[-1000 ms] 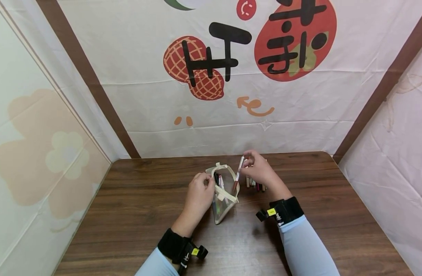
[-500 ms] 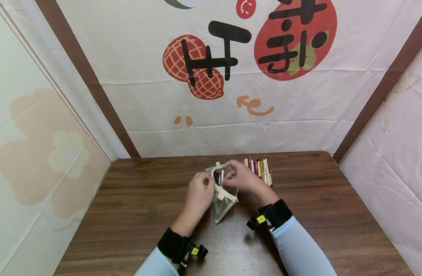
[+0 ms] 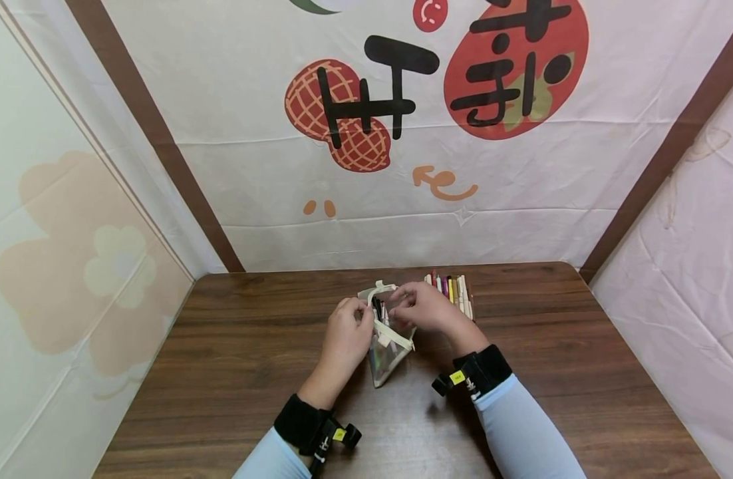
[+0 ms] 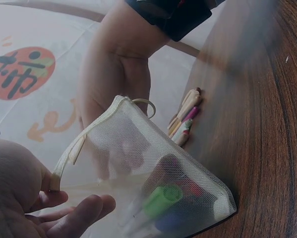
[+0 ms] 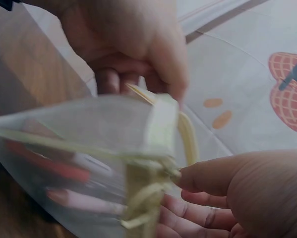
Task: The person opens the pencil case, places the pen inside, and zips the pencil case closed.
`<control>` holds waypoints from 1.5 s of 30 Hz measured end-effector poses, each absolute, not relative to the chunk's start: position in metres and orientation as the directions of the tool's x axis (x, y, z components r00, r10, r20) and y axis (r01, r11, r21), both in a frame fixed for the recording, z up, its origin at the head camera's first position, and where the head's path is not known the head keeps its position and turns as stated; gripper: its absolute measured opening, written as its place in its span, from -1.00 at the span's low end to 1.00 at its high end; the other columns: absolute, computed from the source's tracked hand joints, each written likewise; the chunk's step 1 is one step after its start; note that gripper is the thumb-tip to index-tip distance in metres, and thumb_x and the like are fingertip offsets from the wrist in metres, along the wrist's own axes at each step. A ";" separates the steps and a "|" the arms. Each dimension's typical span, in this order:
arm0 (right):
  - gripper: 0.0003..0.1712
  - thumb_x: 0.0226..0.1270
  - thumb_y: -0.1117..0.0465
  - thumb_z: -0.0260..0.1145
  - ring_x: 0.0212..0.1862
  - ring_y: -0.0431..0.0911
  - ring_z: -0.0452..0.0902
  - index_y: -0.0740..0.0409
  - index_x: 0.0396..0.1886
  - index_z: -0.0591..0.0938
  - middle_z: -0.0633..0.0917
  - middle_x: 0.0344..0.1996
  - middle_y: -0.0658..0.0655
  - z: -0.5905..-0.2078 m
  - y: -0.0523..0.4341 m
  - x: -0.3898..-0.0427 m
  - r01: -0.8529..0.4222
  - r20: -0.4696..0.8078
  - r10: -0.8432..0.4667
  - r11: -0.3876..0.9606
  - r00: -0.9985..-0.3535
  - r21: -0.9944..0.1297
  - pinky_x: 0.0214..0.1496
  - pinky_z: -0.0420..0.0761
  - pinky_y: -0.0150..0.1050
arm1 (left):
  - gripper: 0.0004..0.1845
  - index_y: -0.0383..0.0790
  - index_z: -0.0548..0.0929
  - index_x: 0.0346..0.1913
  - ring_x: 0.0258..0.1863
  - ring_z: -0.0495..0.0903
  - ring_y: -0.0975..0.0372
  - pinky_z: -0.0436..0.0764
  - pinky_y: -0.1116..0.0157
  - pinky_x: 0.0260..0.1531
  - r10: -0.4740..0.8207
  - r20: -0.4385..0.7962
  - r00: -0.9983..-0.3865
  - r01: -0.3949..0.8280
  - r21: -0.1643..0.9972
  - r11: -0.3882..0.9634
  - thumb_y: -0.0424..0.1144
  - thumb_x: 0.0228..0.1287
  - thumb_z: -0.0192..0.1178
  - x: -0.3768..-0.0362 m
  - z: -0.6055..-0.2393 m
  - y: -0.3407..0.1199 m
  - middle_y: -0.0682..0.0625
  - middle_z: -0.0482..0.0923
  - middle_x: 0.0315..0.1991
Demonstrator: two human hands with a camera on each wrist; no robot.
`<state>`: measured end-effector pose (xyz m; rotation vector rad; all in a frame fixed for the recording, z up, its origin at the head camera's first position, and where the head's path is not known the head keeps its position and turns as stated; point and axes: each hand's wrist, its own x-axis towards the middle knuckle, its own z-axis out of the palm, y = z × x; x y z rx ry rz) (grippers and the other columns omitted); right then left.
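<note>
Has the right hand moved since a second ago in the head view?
Yes. Judged against the row of pens, the right hand has shifted left, from covering much of that row to the open mouth of the mesh pouch.

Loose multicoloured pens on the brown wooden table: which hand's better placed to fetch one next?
Likely the right hand: nearer those pens, while the left hand pinches the cream-trimmed translucent mesh pouch.

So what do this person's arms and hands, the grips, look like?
Light blue sleeves reach up to black wristbands, each carrying a small black device with a yellow label. The left grip and right grip wear no gloves.
</note>
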<state>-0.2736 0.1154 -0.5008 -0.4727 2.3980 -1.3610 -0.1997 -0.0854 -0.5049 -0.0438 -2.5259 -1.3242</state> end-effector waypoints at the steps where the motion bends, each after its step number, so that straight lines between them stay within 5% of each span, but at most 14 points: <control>1: -0.62 0.45 0.20 0.41 -0.31 0.05 0.81 0.25 0.18 0.66 0.84 -0.25 0.21 -0.500 0.119 -0.275 -0.112 -0.127 -0.432 0.487 -0.893 -0.866 -0.31 0.73 -0.08 | -0.79 -0.21 0.68 -0.32 -0.21 0.64 0.15 0.64 0.22 -0.18 -0.106 0.270 -0.957 0.161 0.800 0.578 -0.22 0.49 0.17 -0.200 -0.505 -0.085 -0.10 0.72 0.00; 5: -0.65 0.51 0.15 0.36 -0.21 0.15 0.83 0.21 0.17 0.66 0.82 -0.16 0.30 -0.495 0.135 -0.280 -0.087 -0.119 -0.356 0.512 -0.927 -0.855 -0.25 0.76 0.05 | -0.79 -0.21 0.68 -0.33 -0.22 0.63 0.17 0.63 0.24 -0.19 -0.106 0.275 -0.956 0.164 0.796 0.582 -0.22 0.49 0.17 -0.200 -0.506 -0.085 -0.10 0.72 0.01; 12: -0.63 0.56 0.11 0.27 -0.12 0.18 0.77 0.21 0.20 0.67 0.79 -0.08 0.32 -0.497 0.172 -0.292 -0.083 -0.057 -0.203 0.618 -0.977 -0.782 -0.22 0.64 -0.18 | -0.78 -0.22 0.68 -0.31 -0.37 0.56 0.28 0.60 0.33 -0.34 -0.098 0.258 -0.961 0.155 0.798 0.582 -0.22 0.51 0.16 -0.199 -0.505 -0.084 -0.11 0.71 0.03; 21: -0.63 0.59 0.08 0.18 0.08 0.17 0.63 0.17 0.21 0.64 0.67 0.14 0.30 -0.508 0.216 -0.303 0.079 -0.079 0.035 0.741 -0.996 -0.667 0.03 0.66 0.06 | -0.79 -0.23 0.68 -0.30 -0.37 0.55 0.26 0.58 0.34 -0.37 -0.093 0.251 -0.964 0.153 0.802 0.578 -0.22 0.51 0.15 -0.198 -0.505 -0.085 -0.13 0.70 0.04; 36: -0.47 0.48 0.21 0.22 0.30 0.29 0.57 0.35 0.37 0.57 0.62 0.32 0.42 -0.526 0.233 -0.309 0.112 -0.166 0.028 0.845 -0.986 -0.522 0.30 0.61 0.18 | -0.79 -0.20 0.68 -0.28 -0.41 0.55 0.28 0.59 0.32 -0.37 -0.095 0.245 -0.965 0.147 0.802 0.579 -0.22 0.53 0.15 -0.197 -0.505 -0.085 -0.10 0.71 0.04; 45: -0.47 0.49 0.28 0.18 0.25 0.24 0.57 0.32 0.41 0.56 0.56 0.38 0.43 -0.526 0.234 -0.309 0.103 -0.173 0.012 0.844 -0.985 -0.526 0.10 0.59 0.06 | -0.80 -0.20 0.68 -0.29 -0.31 0.56 0.22 0.59 0.29 -0.30 -0.092 0.251 -0.964 0.151 0.794 0.589 -0.22 0.51 0.16 -0.197 -0.505 -0.085 -0.10 0.71 0.05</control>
